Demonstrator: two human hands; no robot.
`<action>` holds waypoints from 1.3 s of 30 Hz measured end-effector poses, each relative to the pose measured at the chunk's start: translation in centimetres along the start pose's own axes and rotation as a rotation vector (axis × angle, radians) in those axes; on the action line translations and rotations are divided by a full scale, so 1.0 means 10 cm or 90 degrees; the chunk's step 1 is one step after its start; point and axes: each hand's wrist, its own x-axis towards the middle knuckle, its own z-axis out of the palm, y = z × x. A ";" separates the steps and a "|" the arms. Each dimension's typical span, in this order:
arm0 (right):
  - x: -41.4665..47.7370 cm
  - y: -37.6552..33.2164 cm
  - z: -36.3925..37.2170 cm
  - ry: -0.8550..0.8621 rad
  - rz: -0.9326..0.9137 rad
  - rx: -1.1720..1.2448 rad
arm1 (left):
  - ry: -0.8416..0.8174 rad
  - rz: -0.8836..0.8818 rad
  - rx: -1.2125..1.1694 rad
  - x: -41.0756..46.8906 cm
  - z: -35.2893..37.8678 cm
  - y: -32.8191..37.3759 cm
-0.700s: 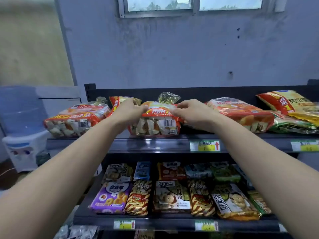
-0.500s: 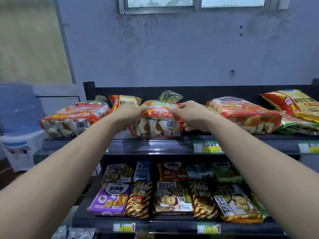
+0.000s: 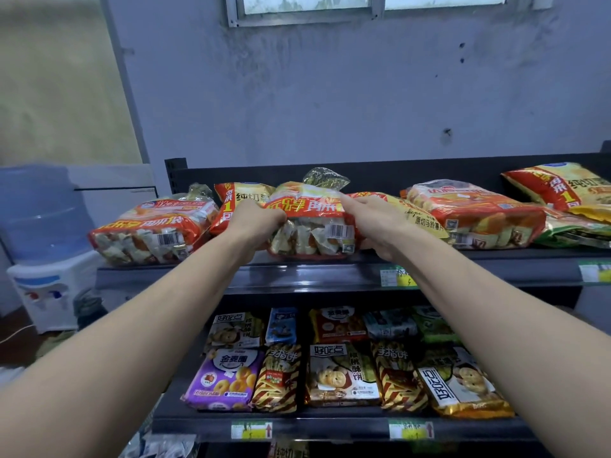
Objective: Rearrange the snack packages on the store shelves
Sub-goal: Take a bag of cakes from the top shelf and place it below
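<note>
Head view showed both hands clamped on one red bag (image 3: 310,226) at the top shelf's (image 3: 297,276) front edge; the left hand (image 3: 256,223) gripped its left end, the right hand (image 3: 373,223) its right end; a like bag (image 3: 152,233) lay just left, another (image 3: 469,216) to the right; yellow bags (image 3: 241,198) sat behind; smaller packets (image 3: 340,375) filled the lower shelf (image 3: 330,424).

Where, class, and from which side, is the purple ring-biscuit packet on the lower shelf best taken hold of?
Take the purple packet by its two long side edges, coming from the front and above. It lies flat, face up, at the lower shelf front corner; its left edge is free, while the striped packet crowds its right.
</note>
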 end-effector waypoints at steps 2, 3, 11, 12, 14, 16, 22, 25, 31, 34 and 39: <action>0.02 0.02 0.02 0.050 -0.016 0.028 | 0.013 0.016 -0.025 -0.06 0.00 0.01; 0.02 0.03 0.03 0.079 -0.022 0.042 | 0.021 0.021 -0.043 -0.09 -0.01 0.02; -0.09 0.04 0.09 0.097 -0.015 0.199 | 0.117 0.039 -0.114 -0.17 -0.18 -0.04; -0.12 0.02 0.08 0.081 -0.011 0.219 | 0.115 0.042 -0.122 -0.19 -0.20 -0.04; -0.17 0.00 0.06 0.056 -0.008 0.237 | 0.101 0.048 -0.142 -0.23 -0.25 -0.04; -0.23 -0.01 0.04 0.031 -0.006 0.242 | 0.076 0.059 -0.167 -0.29 -0.29 0.00; -0.54 0.01 -0.20 -0.016 -0.034 0.286 | -0.069 0.036 -0.122 -0.61 -0.29 0.06; -0.72 0.16 -0.42 -0.027 -0.042 0.259 | -0.135 0.053 -0.113 -0.78 -0.18 0.08; -1.00 0.60 -0.91 -0.023 0.009 0.216 | -0.262 0.060 -0.015 -1.10 0.21 0.08; -1.17 0.80 -1.14 -0.015 0.026 0.178 | -0.314 0.058 0.063 -1.23 0.45 0.00; -1.46 1.11 -1.50 -0.007 0.052 0.121 | -0.382 0.048 0.071 -1.46 0.92 -0.21</action>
